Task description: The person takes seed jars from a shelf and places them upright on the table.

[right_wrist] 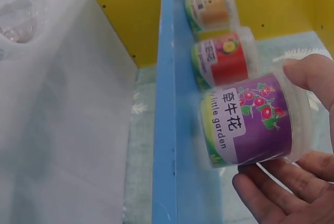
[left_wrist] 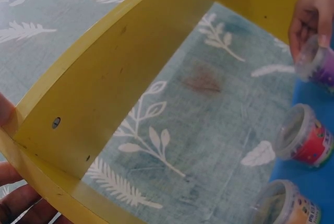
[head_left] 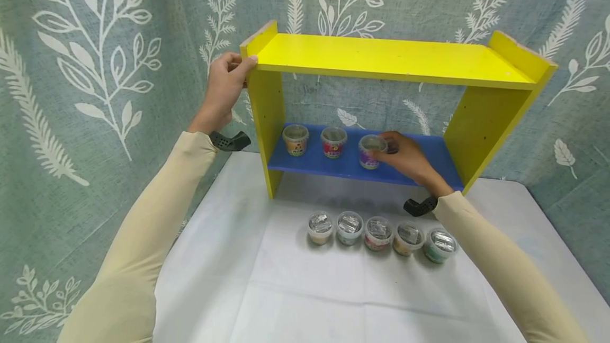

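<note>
A yellow shelf unit (head_left: 395, 60) with a blue lower board (head_left: 429, 150) stands on a white-covered table. My left hand (head_left: 224, 86) grips the top left corner of its yellow side panel (left_wrist: 104, 114). My right hand (head_left: 405, 158) holds a purple-labelled cup (head_left: 371, 151) (right_wrist: 250, 122) on the blue board (right_wrist: 164, 130), fingers curled round it. Left of it stand a red-labelled cup (head_left: 333, 142) (right_wrist: 224, 57) and an orange-labelled cup (head_left: 295, 139) (right_wrist: 211, 10). In the left wrist view the purple cup (left_wrist: 315, 65), red cup (left_wrist: 305, 138) and orange cup (left_wrist: 284, 205) show at the right.
Several foil-lidded cups (head_left: 378, 233) stand in a row on the white tablecloth (head_left: 286, 290) in front of the shelf. A grey-green curtain with white leaf prints (head_left: 95, 68) hangs behind and on both sides.
</note>
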A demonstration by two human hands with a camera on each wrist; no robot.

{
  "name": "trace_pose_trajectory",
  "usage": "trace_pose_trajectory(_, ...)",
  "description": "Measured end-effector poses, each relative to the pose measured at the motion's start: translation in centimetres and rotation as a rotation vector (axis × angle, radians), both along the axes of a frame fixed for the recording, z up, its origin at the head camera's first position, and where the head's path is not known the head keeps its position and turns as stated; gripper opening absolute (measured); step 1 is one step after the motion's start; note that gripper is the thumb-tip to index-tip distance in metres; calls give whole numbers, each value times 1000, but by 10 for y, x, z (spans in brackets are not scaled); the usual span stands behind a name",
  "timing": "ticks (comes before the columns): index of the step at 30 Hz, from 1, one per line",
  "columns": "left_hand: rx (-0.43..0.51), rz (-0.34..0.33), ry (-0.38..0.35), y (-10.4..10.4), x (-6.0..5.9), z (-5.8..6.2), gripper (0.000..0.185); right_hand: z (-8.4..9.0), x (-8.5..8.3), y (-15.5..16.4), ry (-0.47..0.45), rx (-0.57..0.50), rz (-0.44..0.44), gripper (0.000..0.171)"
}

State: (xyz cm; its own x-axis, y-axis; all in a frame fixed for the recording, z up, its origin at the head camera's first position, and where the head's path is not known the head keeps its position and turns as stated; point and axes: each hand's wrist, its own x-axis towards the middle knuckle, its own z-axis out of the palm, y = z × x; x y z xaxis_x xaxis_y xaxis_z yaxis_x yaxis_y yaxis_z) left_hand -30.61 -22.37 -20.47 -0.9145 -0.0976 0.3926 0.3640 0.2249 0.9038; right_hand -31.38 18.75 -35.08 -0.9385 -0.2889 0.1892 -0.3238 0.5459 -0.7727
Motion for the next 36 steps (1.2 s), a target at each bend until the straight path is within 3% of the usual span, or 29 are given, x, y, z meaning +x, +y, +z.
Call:
trace_pose_trajectory(10, 3, 4, -12, 0, -2, 1, 38, 0, 8, -16, 45, 3, 22, 66)
trace_pose_trajectory(26, -6, 15, -2, -4, 0, 1, 38, -5, 20, -41, 48, 13, 105, 59)
trace_pose_trajectory(36, -15, 20, -16, -3, -2, 2, 39, -7, 30, -52, 48, 25, 107, 58)
